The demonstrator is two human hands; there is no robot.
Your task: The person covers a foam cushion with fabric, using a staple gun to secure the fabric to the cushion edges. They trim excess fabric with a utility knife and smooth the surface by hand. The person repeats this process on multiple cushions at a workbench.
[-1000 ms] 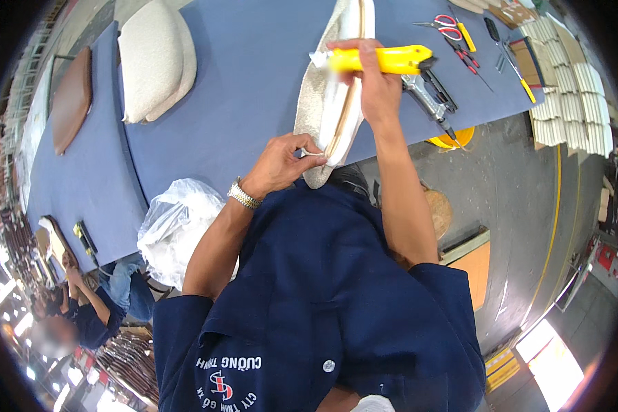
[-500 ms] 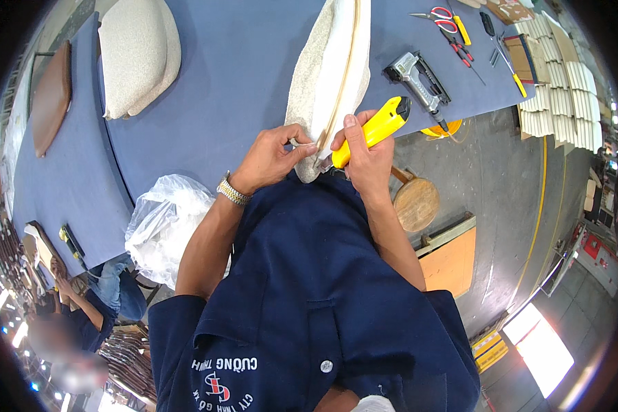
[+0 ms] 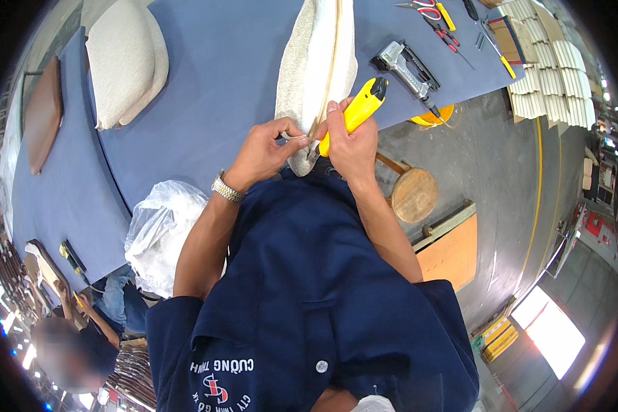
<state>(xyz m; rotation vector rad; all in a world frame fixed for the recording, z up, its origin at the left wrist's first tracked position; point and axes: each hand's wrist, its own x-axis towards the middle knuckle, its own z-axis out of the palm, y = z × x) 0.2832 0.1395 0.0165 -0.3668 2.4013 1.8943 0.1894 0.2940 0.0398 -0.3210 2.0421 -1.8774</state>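
Note:
A long padded seat piece (image 3: 297,86) lies on the blue table with its near end at my waist. It has grey woven fabric on one side, a white underside and a thin brown edge running lengthwise. My left hand (image 3: 262,154), wearing a metal watch, pinches a thin pale strip at the near end. In my right hand (image 3: 355,150) is a yellow utility knife (image 3: 358,111) with a black end, its lower tip down at the fabric edge close to my left fingertips. Fingers and fabric hide the blade.
A staple gun (image 3: 406,72) lies right of the piece; red-handled pliers (image 3: 443,36) and a screwdriver (image 3: 507,65) lie beyond. Light cushions (image 3: 127,65) sit at left, near a clear plastic bag (image 3: 161,233). A wooden stool (image 3: 415,194) stands at right. A co-worker's hands (image 3: 82,305) are lower left.
My right hand and the knife have come slightly closer to my left fingers, and the knife stands steeper. The whole view has shifted a little. The co-worker's hands have moved.

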